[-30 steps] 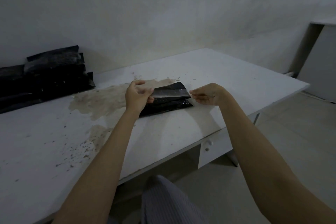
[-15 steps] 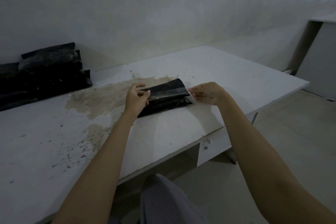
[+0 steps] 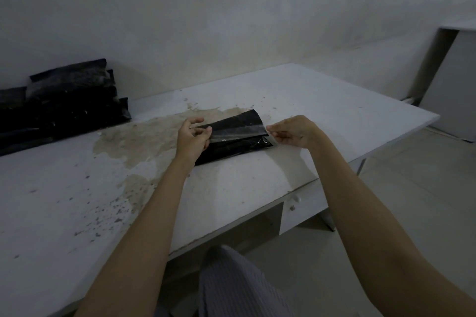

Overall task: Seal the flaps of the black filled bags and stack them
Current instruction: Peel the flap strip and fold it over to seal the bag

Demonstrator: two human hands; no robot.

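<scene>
- So compared with a second earlier, the flap had come down. It had been held up a bit off the black bag, and by this point it lay much lower, folded toward the person over the bag's body.
- The left hand had shifted too: earlier its fingers were bunched up high on the flap's left end, now thumb and fingers were pinching that same end lower down, close to the bag.
- The right hand barely moved. It was pinching the flap's right corner, fingers curled in around it, keeping the strip pulled taut between both hands.
- My read: the fold-over was basically made and the pressing-down along the strip was what was left. Not sealed yet as far as I could tell, since the glossy band looked a little lifted at the front edge.
- The bag itself sat on the white table, right on the edge of a big brownish stain, roughly mid-table.
- Looks-wise: flat, oblong, matte black plastic, with a shiny see-through-looking strip across the flap that caught the light.
- The stack of black bags was piled well off to the left against the wall, so this one had a fair trip to join it.
</scene>
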